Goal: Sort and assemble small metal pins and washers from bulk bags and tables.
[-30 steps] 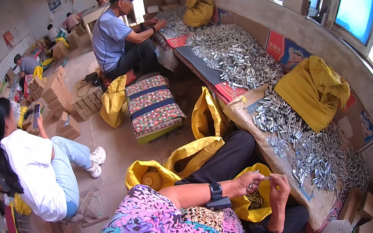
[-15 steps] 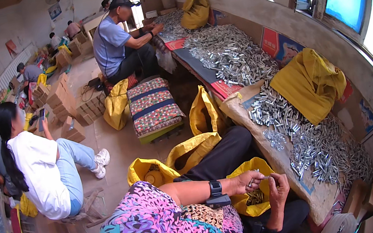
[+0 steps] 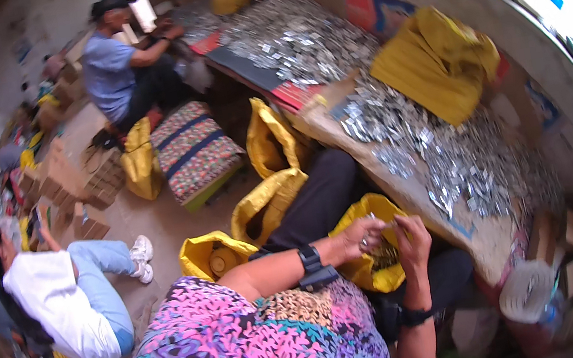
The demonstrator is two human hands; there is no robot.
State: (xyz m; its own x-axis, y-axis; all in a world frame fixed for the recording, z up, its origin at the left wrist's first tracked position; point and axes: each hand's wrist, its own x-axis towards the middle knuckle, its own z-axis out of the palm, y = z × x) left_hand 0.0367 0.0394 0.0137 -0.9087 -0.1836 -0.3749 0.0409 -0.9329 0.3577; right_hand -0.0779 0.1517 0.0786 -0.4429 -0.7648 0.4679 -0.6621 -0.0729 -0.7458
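indoors, metal pieces (image 3: 309, 37) across long table (image 3: 489, 252), pale floor (image 3: 134, 222), left hand (image 3: 360, 238), right hand (image 3: 413, 240), grip pinching blurred piece (image 3: 392, 224)

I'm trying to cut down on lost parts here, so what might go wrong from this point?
1. The small piece between the left hand and the right hand, too blurred to identify, might slip; with the open yellow sack close below, it could disappear among the contents.

2. Loose metal parts lie heaped near the edge of the bench, so a bump could knock some off.
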